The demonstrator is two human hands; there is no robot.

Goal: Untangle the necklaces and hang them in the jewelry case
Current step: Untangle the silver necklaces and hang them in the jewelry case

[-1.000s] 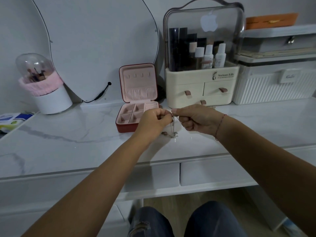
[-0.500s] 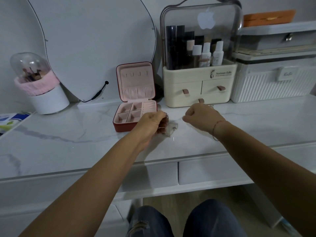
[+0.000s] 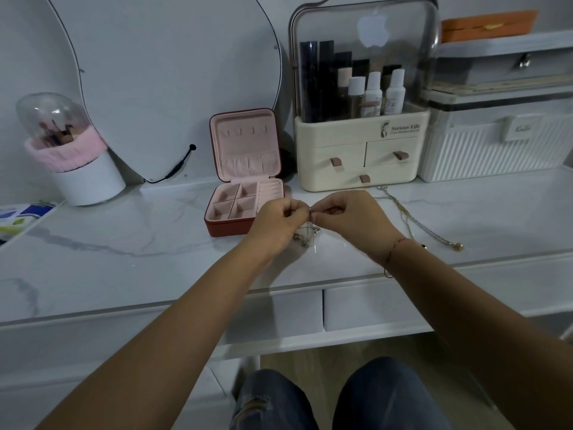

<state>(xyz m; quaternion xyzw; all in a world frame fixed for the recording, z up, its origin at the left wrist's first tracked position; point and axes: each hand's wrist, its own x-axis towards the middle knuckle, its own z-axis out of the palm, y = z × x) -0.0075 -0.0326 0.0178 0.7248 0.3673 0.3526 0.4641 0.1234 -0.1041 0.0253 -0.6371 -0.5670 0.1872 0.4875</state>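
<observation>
A small red jewelry case (image 3: 245, 193) stands open on the marble table, its pink lid upright with a row of hooks and its tray compartments holding nothing I can see. Just right of it my left hand (image 3: 280, 223) and my right hand (image 3: 347, 220) meet fingertip to fingertip, both pinching a thin silver necklace (image 3: 307, 234) whose tangled loops and clasps hang down between them. A second necklace (image 3: 415, 218), gold-toned with a small pendant, lies stretched on the table to the right of my right hand.
A cream cosmetics organizer (image 3: 359, 156) with bottles stands behind my hands. White ribbed boxes (image 3: 496, 144) are at the right, a mirror (image 3: 173, 82) at the back and a brush holder with pink trim (image 3: 71, 150) at the left. The table edge (image 3: 186, 302) runs below my forearms.
My hands had drawn apart half a second ago, the left one bunching the chain near the table. They have come back together and both pinch the silver necklace, lifted slightly.
</observation>
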